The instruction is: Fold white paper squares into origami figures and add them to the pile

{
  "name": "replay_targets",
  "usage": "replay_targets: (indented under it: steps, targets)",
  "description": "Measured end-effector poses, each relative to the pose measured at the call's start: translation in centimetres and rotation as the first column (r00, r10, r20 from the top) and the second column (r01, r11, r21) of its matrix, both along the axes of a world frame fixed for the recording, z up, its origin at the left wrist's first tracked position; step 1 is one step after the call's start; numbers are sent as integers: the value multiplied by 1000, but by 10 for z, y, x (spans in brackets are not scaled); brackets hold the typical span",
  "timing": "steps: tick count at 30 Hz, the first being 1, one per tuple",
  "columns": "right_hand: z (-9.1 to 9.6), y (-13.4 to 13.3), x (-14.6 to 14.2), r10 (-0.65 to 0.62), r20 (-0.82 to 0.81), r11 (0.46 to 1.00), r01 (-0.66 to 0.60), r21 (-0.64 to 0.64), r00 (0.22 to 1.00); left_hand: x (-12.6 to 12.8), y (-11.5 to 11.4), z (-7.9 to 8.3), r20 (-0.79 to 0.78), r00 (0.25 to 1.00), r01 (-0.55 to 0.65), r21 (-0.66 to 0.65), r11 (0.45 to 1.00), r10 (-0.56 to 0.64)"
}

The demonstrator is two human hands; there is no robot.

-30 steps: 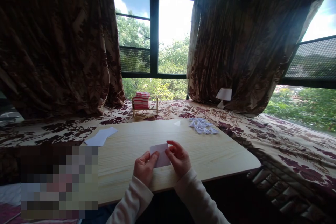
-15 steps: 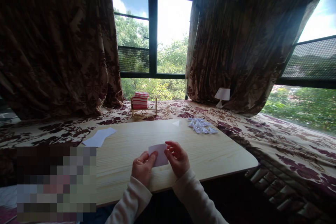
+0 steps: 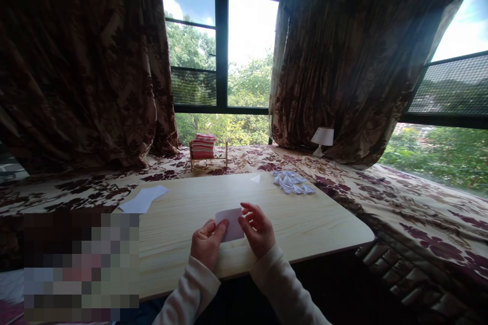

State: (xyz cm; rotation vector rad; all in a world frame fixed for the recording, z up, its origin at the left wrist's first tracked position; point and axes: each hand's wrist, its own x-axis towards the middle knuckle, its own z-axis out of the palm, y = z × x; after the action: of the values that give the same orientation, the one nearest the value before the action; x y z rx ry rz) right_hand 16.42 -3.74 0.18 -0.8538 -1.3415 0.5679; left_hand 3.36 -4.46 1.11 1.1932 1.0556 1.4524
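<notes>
A small white piece of paper (image 3: 231, 224), roughly square, is held up above the near part of the table. My left hand (image 3: 208, 241) pinches its left side, thumb on the front and fingers behind. At the right edge, my right hand (image 3: 259, 228) has its thumb against the paper, while the index finger is lifted and slightly curled near the upper right corner. Whether other fingertips press behind that edge is hard to see. Beyond the hands, a group of folded white paper pieces (image 3: 293, 183) lies at the far right of the table, with a small white paper triangle (image 3: 255, 179) beside it.
White paper sheets (image 3: 144, 199) lie at the left end of the pale wooden table (image 3: 175, 249). Behind stand a small rack (image 3: 209, 158) with folded striped cloths (image 3: 203, 146) and a white lamp (image 3: 323, 137), on a flowered cover. A blurred-out patch hides the lower left.
My right index finger has lifted slightly away from the paper's upper right corner. The paper and my left hand have stayed almost still.
</notes>
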Motion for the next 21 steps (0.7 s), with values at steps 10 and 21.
replay_targets:
  steps: [10, 21]
  targets:
    - [-2, 2, 0, -22, 3, 1000, 22, 5, 1000, 1, 1, 0, 12, 1000, 10, 1, 1000, -10]
    - [-1, 1, 1, -32, -8, 999, 32, 9, 999, -1, 2, -3, -2, 1000, 21, 6, 1000, -21]
